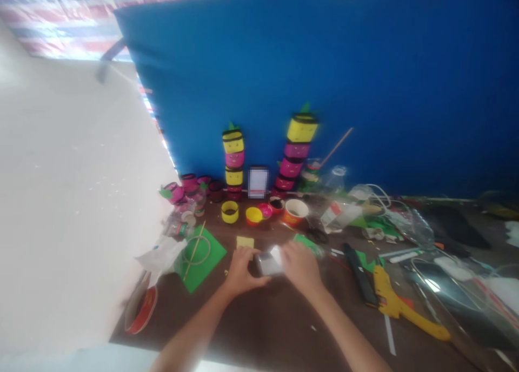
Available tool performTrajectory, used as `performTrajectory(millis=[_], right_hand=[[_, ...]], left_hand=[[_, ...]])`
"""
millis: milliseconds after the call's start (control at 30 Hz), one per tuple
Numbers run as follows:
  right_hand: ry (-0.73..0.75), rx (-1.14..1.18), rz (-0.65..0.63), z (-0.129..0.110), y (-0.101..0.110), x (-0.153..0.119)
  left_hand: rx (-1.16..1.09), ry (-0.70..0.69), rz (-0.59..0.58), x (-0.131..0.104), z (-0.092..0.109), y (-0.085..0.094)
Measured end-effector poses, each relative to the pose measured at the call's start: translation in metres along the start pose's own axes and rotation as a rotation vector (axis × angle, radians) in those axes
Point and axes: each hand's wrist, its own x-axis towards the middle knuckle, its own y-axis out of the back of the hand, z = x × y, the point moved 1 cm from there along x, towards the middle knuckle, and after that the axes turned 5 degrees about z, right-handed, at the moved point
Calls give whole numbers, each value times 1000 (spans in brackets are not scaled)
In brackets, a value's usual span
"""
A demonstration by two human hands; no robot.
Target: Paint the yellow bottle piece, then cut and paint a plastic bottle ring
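Both hands are over the dark table, with a small translucent grey-and-white object (pixel 270 262) between them. It looks like a short clear plastic ring or cup piece with something white on its right side; blur hides its exact kind. My left hand (pixel 242 272) curves round its left side, thumb below and fingers above. My right hand (pixel 302 266) is closed on the white right side, its fingertips mostly hidden. Just behind my left hand lies a small yellow piece (pixel 245 242). Beyond are a yellow ring (pixel 230 212) and a yellow cup (pixel 253 216).
Stacked yellow-and-pink face rings (pixel 234 159) stand against the blue board (pixel 251 80). A green sheet (pixel 206 261) with a stick lies left, near a red paper cup (pixel 141 310). At right are a yellow glue gun (pixel 391 296), a black bar-shaped object (pixel 360 274) and cables.
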Motion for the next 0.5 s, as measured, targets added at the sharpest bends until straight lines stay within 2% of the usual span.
performTrajectory(millis=[500], right_hand=[[-222, -133, 9, 106, 19, 4]], left_hand=[[-21, -11, -11, -1, 6, -5]])
